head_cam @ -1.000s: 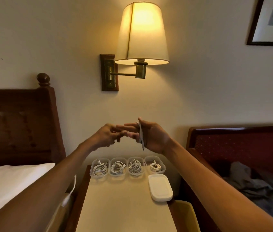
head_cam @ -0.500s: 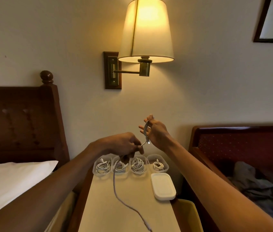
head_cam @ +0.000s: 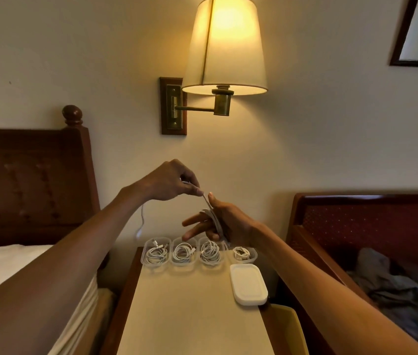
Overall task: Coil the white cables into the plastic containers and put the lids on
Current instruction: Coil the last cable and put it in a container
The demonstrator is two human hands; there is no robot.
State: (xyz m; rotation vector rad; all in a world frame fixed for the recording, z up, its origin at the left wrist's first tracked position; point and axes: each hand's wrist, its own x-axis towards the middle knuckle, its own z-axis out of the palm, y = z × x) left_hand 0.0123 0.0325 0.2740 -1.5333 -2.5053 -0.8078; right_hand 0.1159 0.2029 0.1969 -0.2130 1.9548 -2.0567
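Above the containers [head_cam: 157, 264], left hand [head_cam: 169, 181] pinches white cable [head_cam: 215, 219], ten o'clock of right hand [head_cam: 231, 222] — which grips its loops.

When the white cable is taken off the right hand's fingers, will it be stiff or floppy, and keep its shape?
The white cable is probably floppy: it bends tightly round the fingers of the right hand. It looks light, since the left hand merely pinches it. Its loops may spring open, like the loose coils in the containers.

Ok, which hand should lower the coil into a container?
Right, likely: the right hand has the white cable looped round its fingers just above the containers; the left hand only pinches the trailing strand.
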